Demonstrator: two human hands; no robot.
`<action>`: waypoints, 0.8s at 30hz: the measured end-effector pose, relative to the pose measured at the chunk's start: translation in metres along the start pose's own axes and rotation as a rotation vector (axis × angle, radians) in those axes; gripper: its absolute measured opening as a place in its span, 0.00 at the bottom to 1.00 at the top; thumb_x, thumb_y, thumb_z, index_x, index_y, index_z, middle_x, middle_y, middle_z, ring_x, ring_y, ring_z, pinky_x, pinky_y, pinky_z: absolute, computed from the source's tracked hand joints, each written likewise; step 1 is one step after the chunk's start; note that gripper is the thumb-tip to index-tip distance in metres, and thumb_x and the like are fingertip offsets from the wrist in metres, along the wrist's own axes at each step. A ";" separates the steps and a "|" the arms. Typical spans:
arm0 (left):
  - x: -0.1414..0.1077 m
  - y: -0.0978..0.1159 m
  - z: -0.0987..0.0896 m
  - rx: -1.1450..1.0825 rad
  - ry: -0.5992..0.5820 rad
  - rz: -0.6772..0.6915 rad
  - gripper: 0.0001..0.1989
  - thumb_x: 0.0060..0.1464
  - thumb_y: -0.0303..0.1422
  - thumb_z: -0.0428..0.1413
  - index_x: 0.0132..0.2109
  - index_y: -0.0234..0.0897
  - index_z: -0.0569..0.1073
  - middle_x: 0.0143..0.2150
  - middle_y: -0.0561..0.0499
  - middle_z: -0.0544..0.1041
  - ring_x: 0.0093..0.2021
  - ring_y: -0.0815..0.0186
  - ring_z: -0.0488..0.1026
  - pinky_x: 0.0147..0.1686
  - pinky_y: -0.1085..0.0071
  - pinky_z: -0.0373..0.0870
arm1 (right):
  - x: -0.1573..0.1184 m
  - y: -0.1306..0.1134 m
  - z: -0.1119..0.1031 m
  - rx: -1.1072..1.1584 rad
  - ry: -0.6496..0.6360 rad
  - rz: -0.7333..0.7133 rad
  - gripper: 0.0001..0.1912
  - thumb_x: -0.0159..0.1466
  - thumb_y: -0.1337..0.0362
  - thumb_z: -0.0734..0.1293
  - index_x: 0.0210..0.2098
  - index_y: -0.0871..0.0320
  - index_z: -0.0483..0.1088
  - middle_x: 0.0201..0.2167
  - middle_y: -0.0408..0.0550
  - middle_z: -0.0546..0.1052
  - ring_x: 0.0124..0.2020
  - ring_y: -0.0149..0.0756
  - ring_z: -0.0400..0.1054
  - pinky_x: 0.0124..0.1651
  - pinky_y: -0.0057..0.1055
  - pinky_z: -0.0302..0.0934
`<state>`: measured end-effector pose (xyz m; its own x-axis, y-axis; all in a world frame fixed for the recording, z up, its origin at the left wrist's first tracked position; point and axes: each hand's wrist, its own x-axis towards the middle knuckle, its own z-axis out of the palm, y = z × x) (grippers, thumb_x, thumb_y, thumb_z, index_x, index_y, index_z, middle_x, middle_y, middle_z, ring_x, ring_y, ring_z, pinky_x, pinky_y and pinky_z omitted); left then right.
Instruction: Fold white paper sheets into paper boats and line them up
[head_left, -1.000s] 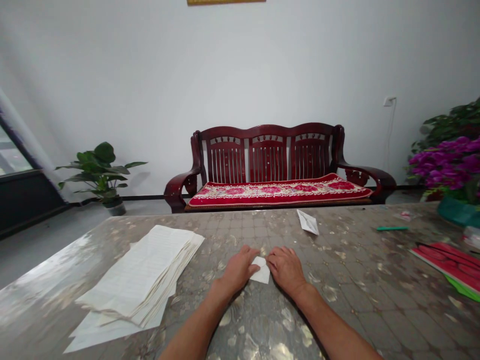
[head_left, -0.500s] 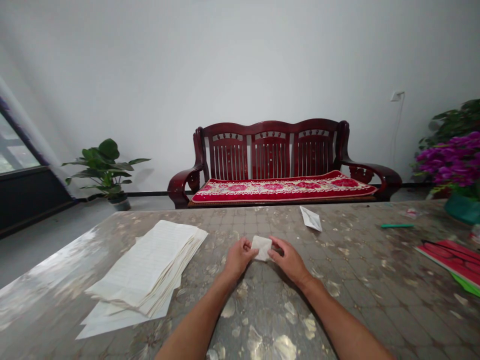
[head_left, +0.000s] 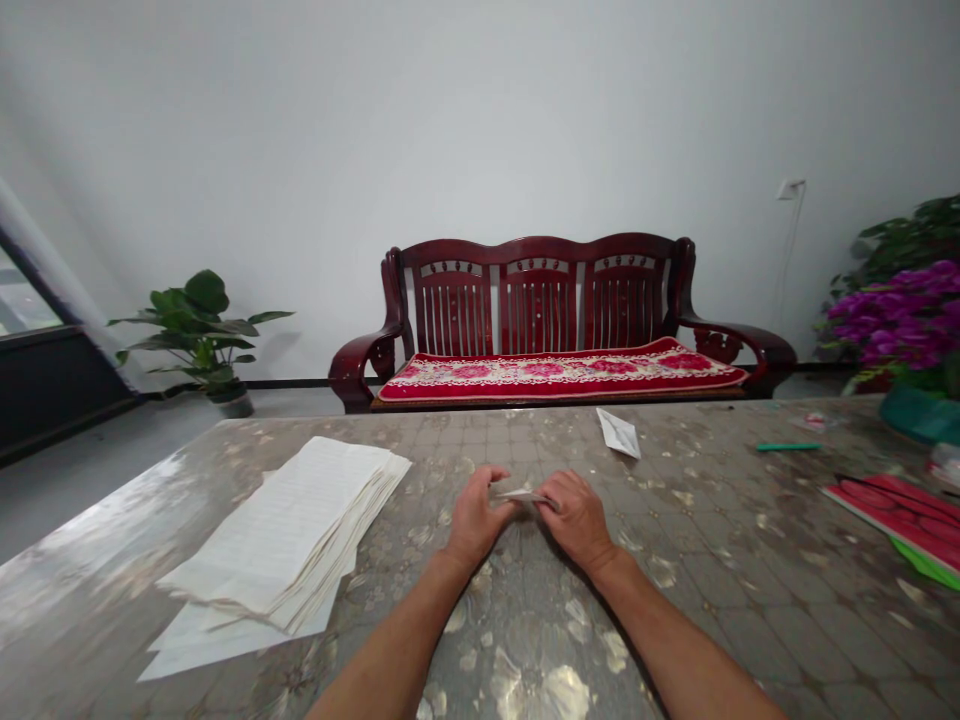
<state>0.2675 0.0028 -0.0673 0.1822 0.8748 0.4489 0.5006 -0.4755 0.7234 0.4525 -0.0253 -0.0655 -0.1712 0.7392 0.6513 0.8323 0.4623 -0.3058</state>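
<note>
Head view: toward the far edge of the table [head_left: 525, 640], my right hand [head_left: 577, 514] clamps the small paper [head_left: 521, 496]; my left hand's [head_left: 475, 515] closure I cannot tell. Even pressure should keep it flat.

Paper stack [head_left: 292, 525], pen [head_left: 787, 447] on patterned table [head_left: 787, 600]

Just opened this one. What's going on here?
A person is handling a small pale piece of paper over a patterned table. The right-hand grip holds its right end; the left-hand grip is at the other end, though how firmly it holds is unclear. The piece is turned nearly edge-on to the camera. A stack of lined sheets lies to the left, and a folded white paper lies beyond the right-hand grip.
</note>
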 end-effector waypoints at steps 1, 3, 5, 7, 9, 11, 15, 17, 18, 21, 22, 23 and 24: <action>-0.001 0.000 -0.002 0.018 -0.002 0.071 0.15 0.47 0.28 0.61 0.45 0.38 0.74 0.43 0.50 0.77 0.44 0.62 0.73 0.46 0.67 0.67 | 0.000 0.001 -0.001 -0.040 -0.005 -0.021 0.06 0.61 0.70 0.68 0.28 0.55 0.73 0.28 0.43 0.73 0.35 0.36 0.63 0.40 0.31 0.53; -0.003 0.000 -0.006 0.072 -0.069 0.195 0.11 0.51 0.28 0.61 0.44 0.40 0.76 0.44 0.49 0.78 0.47 0.61 0.72 0.48 0.66 0.66 | -0.001 0.001 -0.002 -0.116 -0.034 -0.033 0.06 0.61 0.71 0.69 0.29 0.54 0.74 0.30 0.44 0.74 0.36 0.37 0.62 0.40 0.31 0.52; -0.005 0.000 -0.009 0.150 -0.159 0.241 0.05 0.55 0.30 0.59 0.39 0.41 0.78 0.40 0.50 0.79 0.44 0.62 0.73 0.47 0.67 0.66 | -0.001 0.000 -0.004 -0.174 -0.089 -0.025 0.06 0.61 0.70 0.69 0.30 0.53 0.75 0.31 0.44 0.74 0.38 0.38 0.61 0.41 0.32 0.52; -0.006 0.000 -0.010 0.225 -0.228 0.226 0.06 0.58 0.31 0.57 0.37 0.41 0.79 0.37 0.49 0.79 0.42 0.63 0.72 0.45 0.68 0.66 | -0.003 -0.003 -0.006 -0.208 -0.162 -0.015 0.05 0.63 0.67 0.68 0.32 0.52 0.75 0.33 0.45 0.74 0.39 0.39 0.61 0.41 0.32 0.52; -0.007 0.001 -0.010 0.277 -0.284 0.206 0.07 0.60 0.31 0.55 0.37 0.41 0.79 0.36 0.49 0.78 0.42 0.63 0.72 0.45 0.69 0.66 | -0.005 -0.007 -0.009 -0.220 -0.237 -0.010 0.04 0.64 0.63 0.68 0.34 0.52 0.76 0.34 0.46 0.74 0.41 0.40 0.61 0.43 0.33 0.53; -0.007 0.003 -0.010 0.310 -0.319 0.188 0.08 0.60 0.31 0.55 0.38 0.41 0.80 0.37 0.49 0.78 0.43 0.62 0.72 0.45 0.69 0.66 | -0.007 -0.011 -0.013 -0.222 -0.294 -0.003 0.05 0.65 0.60 0.67 0.36 0.51 0.77 0.36 0.47 0.74 0.42 0.41 0.61 0.44 0.34 0.53; -0.007 0.006 -0.010 0.320 -0.345 0.159 0.08 0.60 0.32 0.55 0.38 0.41 0.80 0.38 0.49 0.78 0.44 0.62 0.72 0.45 0.70 0.65 | -0.009 -0.016 -0.017 -0.204 -0.345 0.034 0.08 0.67 0.63 0.65 0.36 0.51 0.77 0.36 0.47 0.74 0.43 0.40 0.61 0.44 0.33 0.53; -0.006 0.007 -0.011 0.314 -0.339 0.142 0.09 0.60 0.34 0.55 0.38 0.41 0.80 0.37 0.50 0.78 0.43 0.63 0.72 0.45 0.70 0.64 | -0.009 -0.015 -0.017 -0.180 -0.353 0.068 0.10 0.68 0.63 0.63 0.35 0.52 0.77 0.34 0.46 0.74 0.42 0.39 0.62 0.44 0.32 0.54; -0.005 0.007 -0.011 0.316 -0.327 0.120 0.09 0.61 0.35 0.55 0.37 0.41 0.80 0.36 0.50 0.78 0.42 0.63 0.72 0.45 0.71 0.64 | -0.008 -0.015 -0.016 -0.170 -0.356 0.085 0.10 0.68 0.62 0.63 0.34 0.52 0.76 0.34 0.46 0.74 0.42 0.39 0.63 0.44 0.32 0.54; -0.001 0.005 -0.012 0.352 -0.279 0.019 0.12 0.61 0.38 0.54 0.34 0.39 0.79 0.35 0.50 0.78 0.40 0.63 0.72 0.42 0.70 0.63 | -0.006 -0.013 -0.013 -0.169 -0.365 0.138 0.12 0.69 0.61 0.61 0.33 0.54 0.75 0.34 0.46 0.75 0.41 0.39 0.64 0.44 0.31 0.54; 0.000 0.004 -0.012 0.370 -0.269 -0.012 0.12 0.61 0.38 0.53 0.34 0.38 0.79 0.34 0.50 0.78 0.39 0.62 0.72 0.41 0.70 0.63 | -0.005 -0.012 -0.011 -0.176 -0.368 0.160 0.12 0.70 0.61 0.61 0.34 0.54 0.74 0.35 0.46 0.76 0.41 0.38 0.65 0.44 0.31 0.54; 0.001 0.004 -0.011 0.388 -0.265 -0.035 0.13 0.60 0.38 0.53 0.33 0.38 0.78 0.34 0.50 0.77 0.39 0.62 0.72 0.40 0.70 0.63 | -0.004 -0.012 -0.010 -0.183 -0.369 0.184 0.12 0.70 0.61 0.60 0.35 0.54 0.74 0.35 0.46 0.76 0.42 0.38 0.65 0.44 0.31 0.54; 0.003 0.003 -0.011 0.404 -0.267 -0.051 0.13 0.61 0.38 0.53 0.33 0.38 0.78 0.34 0.50 0.77 0.39 0.62 0.72 0.40 0.70 0.62 | -0.004 -0.012 -0.008 -0.189 -0.371 0.209 0.11 0.70 0.61 0.60 0.36 0.54 0.73 0.36 0.47 0.76 0.42 0.38 0.65 0.43 0.31 0.54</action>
<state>0.2608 0.0024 -0.0581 0.3337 0.9143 0.2296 0.7934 -0.4039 0.4554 0.4475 -0.0375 -0.0585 -0.1380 0.9481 0.2863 0.9446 0.2130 -0.2499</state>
